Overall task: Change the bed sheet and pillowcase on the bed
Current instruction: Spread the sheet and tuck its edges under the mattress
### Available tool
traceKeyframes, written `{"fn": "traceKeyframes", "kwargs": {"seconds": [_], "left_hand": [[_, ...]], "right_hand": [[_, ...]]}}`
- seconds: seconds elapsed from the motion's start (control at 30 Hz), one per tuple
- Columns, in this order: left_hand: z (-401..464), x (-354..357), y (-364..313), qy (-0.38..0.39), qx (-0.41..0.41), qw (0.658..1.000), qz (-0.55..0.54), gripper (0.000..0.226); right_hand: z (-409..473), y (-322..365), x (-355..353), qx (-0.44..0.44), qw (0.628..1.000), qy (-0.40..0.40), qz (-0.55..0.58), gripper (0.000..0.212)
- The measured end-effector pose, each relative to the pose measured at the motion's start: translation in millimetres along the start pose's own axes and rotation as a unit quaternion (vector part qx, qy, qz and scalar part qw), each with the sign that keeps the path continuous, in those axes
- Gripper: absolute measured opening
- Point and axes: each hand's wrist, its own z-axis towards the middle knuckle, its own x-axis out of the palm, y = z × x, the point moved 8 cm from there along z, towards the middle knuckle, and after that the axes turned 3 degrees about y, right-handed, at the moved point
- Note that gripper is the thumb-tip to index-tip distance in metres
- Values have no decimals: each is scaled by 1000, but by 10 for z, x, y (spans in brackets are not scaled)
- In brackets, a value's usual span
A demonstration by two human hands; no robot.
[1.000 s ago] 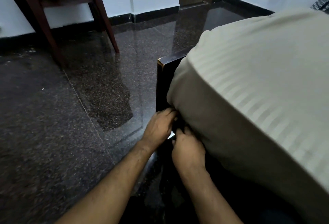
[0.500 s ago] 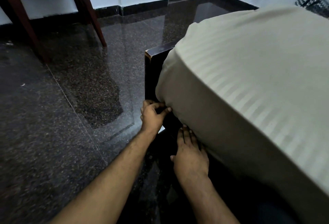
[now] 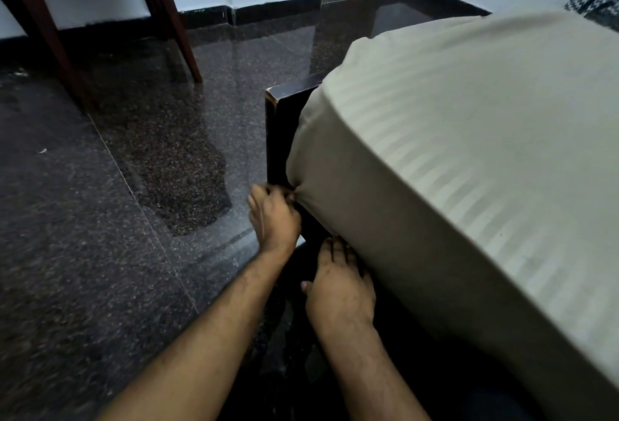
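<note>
Down at the corner of the bed, the person's left hand (image 3: 275, 216) has its fingers curled in tight, pinching a gathered bunch of the pale cream striped cotton bed sheet (image 3: 469, 139) right where the cloth wraps the lower corner of the mattress. The fabric puckers into a small knot of folds at that pinch, just beside the dark wooden corner post of the bed frame (image 3: 279, 139). The sheet itself is spread over the whole mattress, smooth across the top and drawn down the near side.

Lower and nearer, the right hand (image 3: 340, 290) lies with its fingers straight and close together, their tips pressed under the bottom edge of the sheet where it meets the dark frame; the thumb sticks out to the left. It holds nothing, only pushes against the cloth.

Both bare forearms reach in from the bottom of the view. Beyond them the dark speckled polished granite floor (image 3: 134, 219) runs to a white wall with a black skirting. A reddish-brown wooden chair (image 3: 43, 18) stands at the far left, well apart from the bed. A black-and-white patterned cloth (image 3: 593, 2) shows at the far right edge, behind the mattress.
</note>
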Motion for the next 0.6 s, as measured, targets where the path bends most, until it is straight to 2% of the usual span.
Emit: {"fn": "traceKeyframes", "kwargs": {"seconds": [0.13,0.33,0.43,0.5,0.57,0.6], "left_hand": [[53,8,-67,-27,12,999,46,8],[98,45,-85,1,75,994,81,15],[79,-66,-90,2,73,997,27,12],[-45,-169,-217,-7,161,987,-18,7],[-311,-139,-426,52,306,950,-26,19],[-416,-63,-483,92,349,933,-10,27]], "right_hand": [[69,-58,30,3,1000,-7,21,84],[169,-85,89,7,997,-45,59,87],[284,-126,161,2,996,-36,87,92],[369,-172,208,8,994,-26,102,92],[447,-203,221,16,992,-33,117,83],[504,-224,228,21,991,-41,122,77]]}}
